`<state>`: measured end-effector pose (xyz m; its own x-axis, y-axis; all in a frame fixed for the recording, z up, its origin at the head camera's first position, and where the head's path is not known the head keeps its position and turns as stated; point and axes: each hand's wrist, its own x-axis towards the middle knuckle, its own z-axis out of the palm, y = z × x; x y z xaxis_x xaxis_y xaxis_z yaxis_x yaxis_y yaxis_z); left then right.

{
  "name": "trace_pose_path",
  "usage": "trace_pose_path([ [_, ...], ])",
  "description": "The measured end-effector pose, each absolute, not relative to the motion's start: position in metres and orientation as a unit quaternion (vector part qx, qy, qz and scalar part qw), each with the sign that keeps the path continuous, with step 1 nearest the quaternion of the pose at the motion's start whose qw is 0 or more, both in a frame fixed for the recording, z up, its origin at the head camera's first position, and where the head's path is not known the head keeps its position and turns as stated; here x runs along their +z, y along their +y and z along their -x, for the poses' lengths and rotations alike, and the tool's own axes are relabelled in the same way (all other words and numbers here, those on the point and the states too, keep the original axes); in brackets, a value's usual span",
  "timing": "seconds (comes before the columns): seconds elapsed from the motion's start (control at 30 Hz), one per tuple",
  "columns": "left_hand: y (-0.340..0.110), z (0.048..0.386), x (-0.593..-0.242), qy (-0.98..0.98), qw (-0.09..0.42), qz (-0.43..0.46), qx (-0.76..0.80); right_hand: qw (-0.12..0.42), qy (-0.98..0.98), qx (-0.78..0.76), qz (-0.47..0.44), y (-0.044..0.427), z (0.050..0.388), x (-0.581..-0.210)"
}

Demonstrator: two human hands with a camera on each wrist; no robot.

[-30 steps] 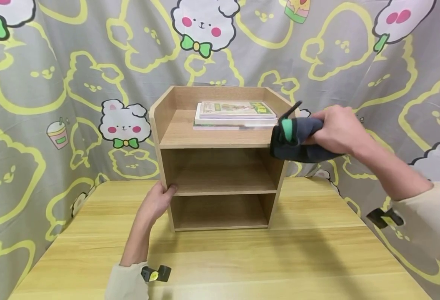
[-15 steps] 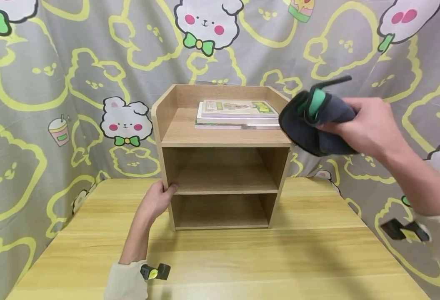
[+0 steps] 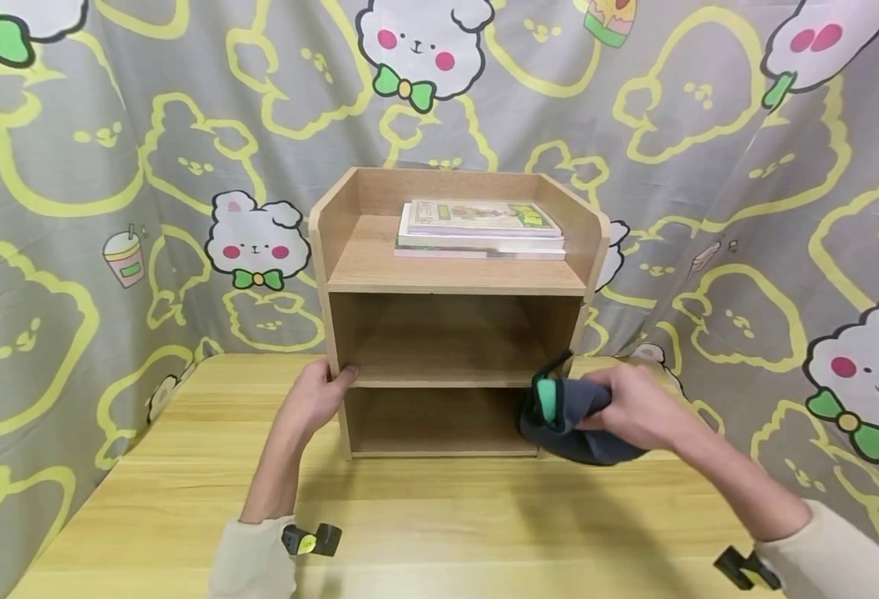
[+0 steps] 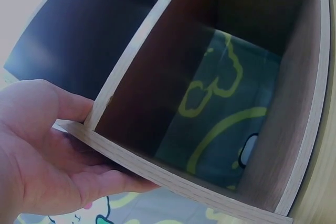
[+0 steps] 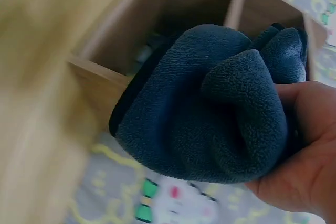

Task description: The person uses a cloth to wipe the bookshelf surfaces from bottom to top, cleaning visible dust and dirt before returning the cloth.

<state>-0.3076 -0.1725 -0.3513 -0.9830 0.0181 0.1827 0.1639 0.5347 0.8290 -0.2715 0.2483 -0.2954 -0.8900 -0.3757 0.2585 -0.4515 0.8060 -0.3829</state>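
A small wooden shelf point(image 3: 454, 293) stands on the table. My left hand point(image 3: 314, 398) grips its left side panel, thumb at the front edge by the middle board; in the left wrist view that hand point(image 4: 63, 150) has its fingers along the panel's outer face. My right hand point(image 3: 638, 405) holds a bunched dark blue cloth point(image 3: 589, 424) with a green patch, at the shelf's lower right front. Up close in the right wrist view, the fuzzy cloth point(image 5: 199, 108) hides part of the shelf; whether it touches the shelf I cannot tell.
Several books point(image 3: 484, 229) lie stacked on the shelf's top board. Two compartments open to the front below. The wooden table point(image 3: 424, 524) spreads around the shelf, and a grey patterned curtain point(image 3: 185, 191) hangs behind and at both sides.
My right hand rose a little and swung right with the cloth, then came down from the top board's height to the lower compartment's right side. The left hand kept its grip.
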Motion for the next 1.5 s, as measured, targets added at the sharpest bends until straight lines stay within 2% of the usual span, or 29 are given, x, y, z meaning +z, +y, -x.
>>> trace_pose_path([
  [0.17,-0.170,0.307,-0.353,-0.871,0.079,0.053,-0.483,-0.008,-0.955,0.226,-0.190,0.250,0.285,-0.350],
  [0.43,-0.168,0.307,-0.356,-0.869,0.071,0.041,-0.488,-0.051,-0.968,0.211,-0.123,0.240,0.307,-0.410],
  [0.57,-0.167,0.308,-0.357,-0.870,0.069,0.042,-0.487,-0.054,-0.975,0.187,-0.106,0.235,0.312,-0.420],
  [0.83,-0.169,0.307,-0.355,-0.869,0.066,0.031,-0.490,-0.005,-0.974,0.196,-0.117,0.231,0.312,-0.424],
  [0.93,-0.170,0.307,-0.354,-0.870,0.066,0.036,-0.488,0.016,-0.972,0.197,-0.126,0.232,0.311,-0.413],
  [1.07,-0.171,0.307,-0.351,-0.867,0.065,0.038,-0.493,0.038,-0.970,0.207,-0.123,0.232,0.309,-0.379],
  [1.3,-0.172,0.308,-0.351,-0.862,0.068,0.038,-0.501,0.112,-0.969,0.164,-0.149,0.236,0.306,-0.296],
  [1.5,-0.171,0.309,-0.353,-0.862,0.072,0.040,-0.499,0.132,-0.970,0.166,-0.118,0.245,0.304,-0.218],
])
